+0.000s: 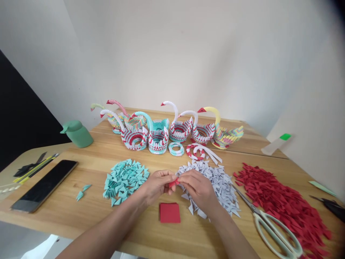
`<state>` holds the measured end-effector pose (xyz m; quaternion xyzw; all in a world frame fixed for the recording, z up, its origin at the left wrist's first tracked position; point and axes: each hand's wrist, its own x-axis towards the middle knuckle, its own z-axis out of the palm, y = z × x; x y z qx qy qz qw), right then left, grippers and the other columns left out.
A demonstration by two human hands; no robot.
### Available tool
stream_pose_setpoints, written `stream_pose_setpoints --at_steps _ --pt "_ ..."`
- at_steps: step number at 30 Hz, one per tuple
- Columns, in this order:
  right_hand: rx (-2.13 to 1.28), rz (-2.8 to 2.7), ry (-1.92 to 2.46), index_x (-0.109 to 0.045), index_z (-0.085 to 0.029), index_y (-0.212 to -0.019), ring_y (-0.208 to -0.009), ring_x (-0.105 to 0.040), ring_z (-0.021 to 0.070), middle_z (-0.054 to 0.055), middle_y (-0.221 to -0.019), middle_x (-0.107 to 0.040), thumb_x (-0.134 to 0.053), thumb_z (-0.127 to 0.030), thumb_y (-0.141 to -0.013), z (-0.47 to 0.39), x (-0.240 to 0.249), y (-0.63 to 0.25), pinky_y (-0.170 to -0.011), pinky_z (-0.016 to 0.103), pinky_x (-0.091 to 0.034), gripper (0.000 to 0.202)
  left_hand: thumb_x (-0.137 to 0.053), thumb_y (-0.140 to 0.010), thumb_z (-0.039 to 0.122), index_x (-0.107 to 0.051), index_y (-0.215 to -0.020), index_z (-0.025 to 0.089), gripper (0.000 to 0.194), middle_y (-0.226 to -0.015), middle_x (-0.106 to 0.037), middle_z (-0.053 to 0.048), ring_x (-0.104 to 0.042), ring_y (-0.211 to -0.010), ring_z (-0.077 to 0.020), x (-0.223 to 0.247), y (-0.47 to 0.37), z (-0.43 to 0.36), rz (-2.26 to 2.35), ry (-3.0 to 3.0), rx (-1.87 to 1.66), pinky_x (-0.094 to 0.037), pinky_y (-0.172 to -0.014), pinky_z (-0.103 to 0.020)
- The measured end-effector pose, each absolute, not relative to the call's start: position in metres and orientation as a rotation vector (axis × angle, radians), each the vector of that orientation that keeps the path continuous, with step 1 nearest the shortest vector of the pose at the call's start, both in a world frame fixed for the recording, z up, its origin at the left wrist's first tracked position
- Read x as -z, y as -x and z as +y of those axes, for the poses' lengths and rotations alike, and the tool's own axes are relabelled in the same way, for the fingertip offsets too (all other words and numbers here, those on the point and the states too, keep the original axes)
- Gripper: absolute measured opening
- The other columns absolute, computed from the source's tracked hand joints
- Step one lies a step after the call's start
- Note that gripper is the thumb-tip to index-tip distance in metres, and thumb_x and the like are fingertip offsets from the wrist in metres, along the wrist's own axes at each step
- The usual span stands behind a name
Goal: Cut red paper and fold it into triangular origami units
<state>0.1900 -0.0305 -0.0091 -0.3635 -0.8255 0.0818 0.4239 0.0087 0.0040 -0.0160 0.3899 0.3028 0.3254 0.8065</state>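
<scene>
Between both hands is a small folded piece of red paper (174, 182), pinched at the fingertips. My left hand (159, 185) grips it from the left, thumb on top. From the right, my right hand (198, 187) closes its fingers on the same piece; part of the paper is hidden by the fingers. Just below the hands lies a stack of red paper rectangles (169, 213). A heap of teal folded triangles (125, 180) is left of my left hand, and a heap of pale lavender-white triangles (215, 183) lies beneath and beyond my right hand.
Several paper swans (158, 138) stand along the back, with paper rings (176, 149) in front. Scissors (265, 219) and a red triangle heap (280, 201) lie right. At left are a phone (44, 185), a green jug-shaped container (78, 133) and two loose teal pieces (80, 195).
</scene>
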Motion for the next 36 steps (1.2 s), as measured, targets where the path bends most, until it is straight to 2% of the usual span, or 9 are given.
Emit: stream_pose_setpoints --at_steps 7,18,22,25,30,33,36 --pt "-0.148 -2.082 0.969 -0.071 -0.024 -0.095 -0.078 -0.062 0.0187 0.006 -0.084 -0.071 -0.049 -0.02 -0.096 -0.031 0.008 -0.192 -0.069 0.031 -0.051 0.023 -0.083 -0.06 0.043 -0.06 -0.072 0.013 0.04 -0.057 -0.064 0.0 -0.054 -0.045 -0.0084 0.017 -0.011 0.004 0.674 -0.88 -0.698 -0.043 -0.05 -0.022" --pt "-0.153 -2.093 0.962 -0.069 -0.021 -0.095 -0.08 -0.063 0.0188 0.007 -0.086 -0.071 -0.051 -0.017 -0.095 -0.028 0.011 -0.195 -0.072 0.032 -0.05 0.019 -0.077 -0.068 0.047 -0.061 -0.076 0.012 0.039 -0.069 -0.072 -0.005 -0.059 -0.05 -0.0105 0.021 -0.01 0.007 0.72 -1.053 -0.765 -0.045 -0.052 -0.023" --pt "-0.334 -1.896 1.111 -0.069 -0.023 -0.093 -0.078 -0.064 0.0197 0.006 -0.085 -0.072 -0.055 -0.024 -0.092 -0.03 0.011 -0.193 -0.072 0.032 -0.05 0.014 -0.077 -0.067 0.048 -0.061 -0.074 0.012 0.04 -0.068 -0.071 -0.005 -0.06 -0.05 -0.0109 0.017 -0.009 0.007 0.743 -1.052 -0.779 -0.046 -0.052 -0.023" --pt "-0.612 -1.637 1.286 -0.068 -0.023 -0.088 -0.079 -0.065 0.0194 0.004 -0.086 -0.071 -0.058 -0.03 -0.089 -0.031 0.013 -0.191 -0.073 0.031 -0.05 0.013 -0.079 -0.063 0.049 -0.06 -0.074 0.013 0.042 -0.064 -0.07 -0.004 -0.06 -0.049 -0.0115 0.012 -0.01 0.007 0.78 -1.074 -0.816 -0.046 -0.051 -0.023" --pt "-1.033 -1.419 1.296 -0.068 -0.018 -0.085 -0.07 -0.061 0.0175 0.003 -0.076 -0.068 -0.066 -0.043 -0.08 -0.028 0.017 -0.186 -0.064 0.028 -0.047 0.025 -0.079 -0.061 0.05 -0.059 -0.071 0.014 0.042 -0.062 -0.069 -0.004 -0.059 -0.049 -0.0116 0.012 -0.012 0.006 0.784 -1.11 -0.858 -0.045 -0.052 -0.024" --pt "-1.123 -1.353 1.263 -0.066 -0.017 -0.081 -0.065 -0.058 0.0164 0.002 -0.071 -0.066 -0.07 -0.049 -0.075 -0.026 0.018 -0.183 -0.06 0.027 -0.044 0.032 -0.079 -0.062 0.047 -0.058 -0.07 0.014 0.04 -0.06 -0.068 -0.003 -0.058 -0.049 -0.0112 0.015 -0.013 0.007 0.783 -1.12 -0.869 -0.045 -0.052 -0.024" --pt "-1.137 -1.352 1.236 -0.065 -0.017 -0.081 -0.064 -0.057 0.0156 0.002 -0.07 -0.064 -0.07 -0.047 -0.076 -0.026 0.018 -0.181 -0.06 0.027 -0.044 0.03 -0.08 -0.062 0.047 -0.058 -0.07 0.015 0.039 -0.058 -0.067 -0.002 -0.058 -0.049 -0.0113 0.017 -0.014 0.006 0.79 -1.117 -0.898 -0.046 -0.052 -0.024"
